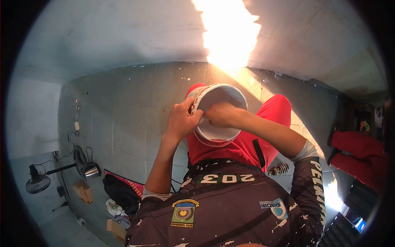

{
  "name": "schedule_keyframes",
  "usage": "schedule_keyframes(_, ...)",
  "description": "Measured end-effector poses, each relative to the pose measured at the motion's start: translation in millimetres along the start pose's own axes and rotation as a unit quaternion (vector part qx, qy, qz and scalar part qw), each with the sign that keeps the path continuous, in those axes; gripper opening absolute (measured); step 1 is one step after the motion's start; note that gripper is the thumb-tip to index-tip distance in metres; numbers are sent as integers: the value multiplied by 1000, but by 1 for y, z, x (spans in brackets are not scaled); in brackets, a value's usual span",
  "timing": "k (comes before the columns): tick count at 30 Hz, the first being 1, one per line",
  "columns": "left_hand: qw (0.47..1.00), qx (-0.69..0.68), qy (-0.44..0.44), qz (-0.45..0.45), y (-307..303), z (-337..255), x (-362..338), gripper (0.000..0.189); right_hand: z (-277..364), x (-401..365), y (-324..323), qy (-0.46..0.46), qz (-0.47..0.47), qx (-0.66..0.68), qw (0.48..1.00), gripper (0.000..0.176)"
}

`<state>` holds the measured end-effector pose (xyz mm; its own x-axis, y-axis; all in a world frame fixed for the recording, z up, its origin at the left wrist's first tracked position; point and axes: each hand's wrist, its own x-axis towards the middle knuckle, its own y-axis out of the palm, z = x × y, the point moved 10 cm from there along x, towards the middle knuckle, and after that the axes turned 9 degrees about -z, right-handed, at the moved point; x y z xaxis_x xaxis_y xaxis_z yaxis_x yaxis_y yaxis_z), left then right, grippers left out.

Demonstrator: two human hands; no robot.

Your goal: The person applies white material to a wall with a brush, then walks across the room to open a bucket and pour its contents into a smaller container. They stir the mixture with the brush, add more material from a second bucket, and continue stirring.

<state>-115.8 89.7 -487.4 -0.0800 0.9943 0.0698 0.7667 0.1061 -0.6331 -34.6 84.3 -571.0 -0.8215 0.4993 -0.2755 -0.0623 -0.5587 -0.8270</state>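
A white bucket (242,99) with stains on its outer side is tilted toward me between my red-trousered legs. My left hand (184,119) grips the bucket's left rim, with the thumb over the edge. Inside the opening, my right hand (220,115) is closed near the left inner wall, close to my left thumb. What it holds, if anything, is hidden. The bucket's inside looks pale.
A pale wall (123,37) with a bright sunlit patch rises ahead. On the left lie a lamp (38,181), a cable, a cardboard box (83,192) and a black bag (117,191). Another person's red-clothed legs (358,152) are at the right.
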Motion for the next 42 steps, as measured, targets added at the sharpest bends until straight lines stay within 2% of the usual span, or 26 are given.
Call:
schedule_keyframes(1,1000,-6,-1,-3,0,-1,0,16,-3,-1,-3,0,0,-1,1000,21)
schedule_keyframes(3,1000,-3,0,-13,1,0,0,16,-5,-7,-2,2,62,-29,998,22)
schedule_keyframes(6,1000,12,2,-15,-1,-2,1,16,-4,-14,-23,15,81,-35,996,23)
schedule_keyframes(9,1000,15,7,-12,3,-6,3,15,-13,-11,-33,56,61,-53,995,24)
schedule_keyframes(12,1000,17,16,-17,5,-9,4,16,-26,-3,-3,91,64,-86,990,29)
schedule_keyframes(15,999,27,21,-9,10,-10,6,17,-20,-10,13,58,70,-20,996,34)
schedule_keyframes(21,999,31,31,9,21,-25,7,19,-25,-13,1,66,123,-20,990,40)
schedule_keyframes(22,999,32,40,9,21,-27,7,19,-25,-13,-6,66,122,-20,990,40)
schedule_keyframes(24,999,40,32,16,21,-25,7,20,-25,-13,-16,64,119,-52,989,29)
schedule_keyframes(28,999,23,35,-7,14,-19,4,19,-41,-24,-19,110,131,-26,985,31)
schedule_keyframes(30,999,23,28,-14,10,-15,4,19,-48,-38,-28,131,119,41,983,31)
schedule_keyframes(34,999,25,12,-22,7,-6,5,19,-63,-80,-63,136,100,84,982,31)
schedule_keyframes(36,999,23,15,-28,4,-9,5,19,-67,-103,-84,136,46,201,969,28)
schedule_keyframes(37,999,21,15,-31,3,-10,5,19,-75,-115,-85,137,42,196,970,28)
schedule_keyframes(39,999,15,24,-36,3,-9,4,19,-93,-140,-74,200,26,395,896,28)
schedule_keyframes(40,999,11,27,-38,3,-9,4,19,-99,-148,-64,196,7,471,860,28)
schedule_keyframes(41,998,6,34,-43,1,-12,5,19,-102,-154,-50,197,1,464,864,28)
schedule_keyframes(42,999,12,22,-35,2,-10,6,19,-104,-158,-37,203,-29,532,821,27)
